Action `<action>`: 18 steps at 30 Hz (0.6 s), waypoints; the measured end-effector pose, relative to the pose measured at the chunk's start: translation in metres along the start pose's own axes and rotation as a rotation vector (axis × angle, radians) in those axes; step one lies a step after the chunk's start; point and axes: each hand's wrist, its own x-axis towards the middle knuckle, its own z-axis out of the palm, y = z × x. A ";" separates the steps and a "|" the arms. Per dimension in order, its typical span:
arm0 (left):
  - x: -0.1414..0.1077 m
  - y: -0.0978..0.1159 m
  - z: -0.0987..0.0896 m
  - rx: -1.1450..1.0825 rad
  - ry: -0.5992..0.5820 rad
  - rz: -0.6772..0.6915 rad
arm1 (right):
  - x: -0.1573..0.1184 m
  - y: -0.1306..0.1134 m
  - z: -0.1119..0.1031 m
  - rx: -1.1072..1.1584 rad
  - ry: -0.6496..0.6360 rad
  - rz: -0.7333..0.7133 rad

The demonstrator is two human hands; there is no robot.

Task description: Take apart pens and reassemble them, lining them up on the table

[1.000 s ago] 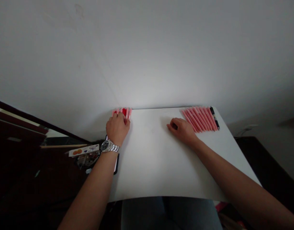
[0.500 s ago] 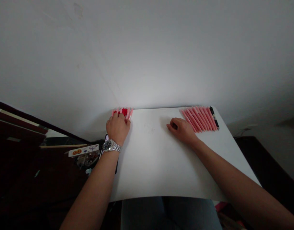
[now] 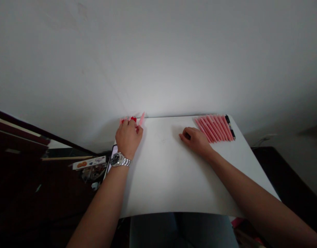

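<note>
My left hand (image 3: pixel 129 137), with a metal watch on its wrist, is at the back left of the white table (image 3: pixel 158 179). Its thumb and fingers pinch a pink pen (image 3: pixel 142 119), tilted and raised at the tip. More pink and red items (image 3: pixel 132 119) lie partly hidden behind that hand's fingers. My right hand (image 3: pixel 196 140) rests on the table with curled fingers and nothing visible in them. Just beyond it lies a row of several pink pens (image 3: pixel 215 128), side by side, with a black pen (image 3: pixel 230 127) at the row's right end.
A wall (image 3: pixel 158 62) rises directly behind the table. At the left table edge, a phone (image 3: pixel 112 151) lies partly under my left wrist. Lower left, a white box with stickers (image 3: pixel 89 162) sits among clutter. A dark surface (image 3: pixel 282 172) stands to the right.
My left hand has shifted slightly right and toward me, and a pink pen now stands out apart from the others in its grip. My right hand has stayed in place.
</note>
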 end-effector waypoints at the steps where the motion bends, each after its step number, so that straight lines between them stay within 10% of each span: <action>1: 0.000 0.003 0.000 -0.025 0.009 0.018 | 0.000 -0.001 0.000 0.005 0.002 -0.001; 18: -0.013 0.065 0.013 -0.323 -0.107 0.246 | 0.000 0.000 -0.002 0.056 0.024 0.017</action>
